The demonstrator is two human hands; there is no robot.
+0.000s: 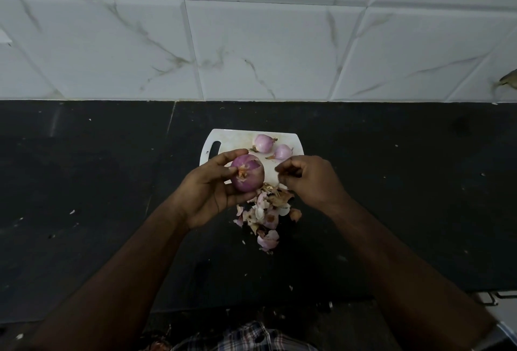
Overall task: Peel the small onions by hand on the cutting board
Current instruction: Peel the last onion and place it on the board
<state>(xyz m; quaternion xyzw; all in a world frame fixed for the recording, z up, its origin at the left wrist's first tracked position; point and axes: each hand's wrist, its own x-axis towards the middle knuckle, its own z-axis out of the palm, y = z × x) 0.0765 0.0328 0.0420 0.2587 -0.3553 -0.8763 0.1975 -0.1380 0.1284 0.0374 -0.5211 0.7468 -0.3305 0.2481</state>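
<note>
My left hand [208, 187] grips a purple onion [249, 176] just above the near part of the white cutting board [232, 139], its root end facing me with bits of dry skin on it. My right hand [309, 178] hovers to the right of that onion with its fingers curled; whether it pinches a scrap of skin is unclear. Two peeled pale-purple onions lie at the board's far side, one [263, 143] behind the other [282, 152]. A heap of onion skins [267, 215] spreads from the board's near edge onto the counter.
The board lies on a black stone counter [112, 183] dotted with small skin flecks. A white marble-pattern tiled wall [251, 43] rises behind it. A drawer handle [492, 299] shows at the lower right, below the counter edge.
</note>
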